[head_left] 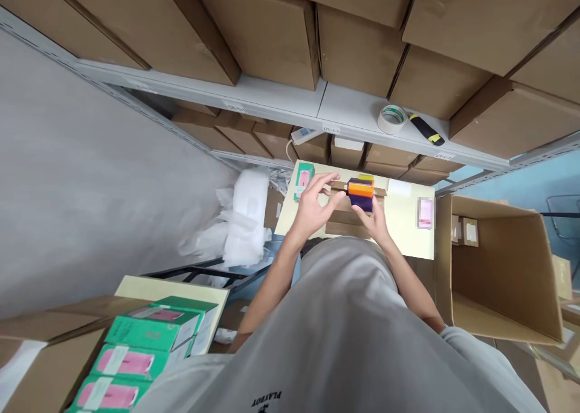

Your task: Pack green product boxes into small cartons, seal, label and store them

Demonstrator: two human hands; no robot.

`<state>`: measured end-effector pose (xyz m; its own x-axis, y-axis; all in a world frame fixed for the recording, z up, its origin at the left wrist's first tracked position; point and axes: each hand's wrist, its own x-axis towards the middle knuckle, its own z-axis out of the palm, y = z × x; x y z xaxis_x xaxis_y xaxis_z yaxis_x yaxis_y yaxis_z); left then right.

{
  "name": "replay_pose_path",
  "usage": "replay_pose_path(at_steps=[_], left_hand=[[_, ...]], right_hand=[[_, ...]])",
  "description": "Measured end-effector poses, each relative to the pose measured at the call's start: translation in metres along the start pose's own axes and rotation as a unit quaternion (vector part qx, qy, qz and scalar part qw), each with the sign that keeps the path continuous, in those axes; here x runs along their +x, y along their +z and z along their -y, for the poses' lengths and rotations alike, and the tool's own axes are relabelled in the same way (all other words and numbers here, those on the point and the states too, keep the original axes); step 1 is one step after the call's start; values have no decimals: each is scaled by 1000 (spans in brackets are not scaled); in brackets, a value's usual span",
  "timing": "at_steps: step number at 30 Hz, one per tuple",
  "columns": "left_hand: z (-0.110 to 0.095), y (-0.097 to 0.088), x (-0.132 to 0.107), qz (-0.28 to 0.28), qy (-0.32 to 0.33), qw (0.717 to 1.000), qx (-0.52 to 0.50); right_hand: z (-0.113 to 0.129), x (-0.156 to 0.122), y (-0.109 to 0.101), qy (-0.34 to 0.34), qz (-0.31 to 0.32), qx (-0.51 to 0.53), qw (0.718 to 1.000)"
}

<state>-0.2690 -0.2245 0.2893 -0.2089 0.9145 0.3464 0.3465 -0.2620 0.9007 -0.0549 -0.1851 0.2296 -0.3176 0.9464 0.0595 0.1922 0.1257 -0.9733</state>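
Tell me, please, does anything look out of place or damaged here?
The white packing wrap lies in a loose, crumpled heap left of the table, which looks untidy. The black-and-yellow cutter lies aslant near the front edge of the shelf, where it might get knocked down. I see no clear damage.

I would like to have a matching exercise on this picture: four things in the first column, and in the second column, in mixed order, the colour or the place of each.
First column
1. Roll of tape
2. Box held in the right hand
3. Large open carton
4. Boxes with pink panels, lower left

Second column
A. Orange and dark purple
B. Mainly green
C. On the shelf, beside the black-and-yellow tool
D. Right of the table

Pairs: 1-C, 2-A, 3-D, 4-B
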Motion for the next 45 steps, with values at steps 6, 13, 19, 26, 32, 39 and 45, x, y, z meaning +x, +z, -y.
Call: replay_pose_path(at_steps=[6,13,19,26,32,39,45], left_hand=[[-26,-15,24,64,35,997,19],[-45,-23,37,121,48,991,26],[-58,-25,39,136,65,988,35],[-63,-27,32,129,82,987,50],[-52,-26,27,110,103,987,57],[3,-27,14,75,-3,997,27],[71,-13,-10,16,-254,956,-144]], right_hand=[[5,5,-21,-128,4,-154,980],[13,14,-53,-235,40,-290,927],[28,9,-65,-282,68,-337,896],[43,6,-69,-296,66,-374,876],[46,5,-70,-253,116,-349,895],[42,-3,-78,-94,227,-342,907],[47,35,-119,110,377,-305,868]])
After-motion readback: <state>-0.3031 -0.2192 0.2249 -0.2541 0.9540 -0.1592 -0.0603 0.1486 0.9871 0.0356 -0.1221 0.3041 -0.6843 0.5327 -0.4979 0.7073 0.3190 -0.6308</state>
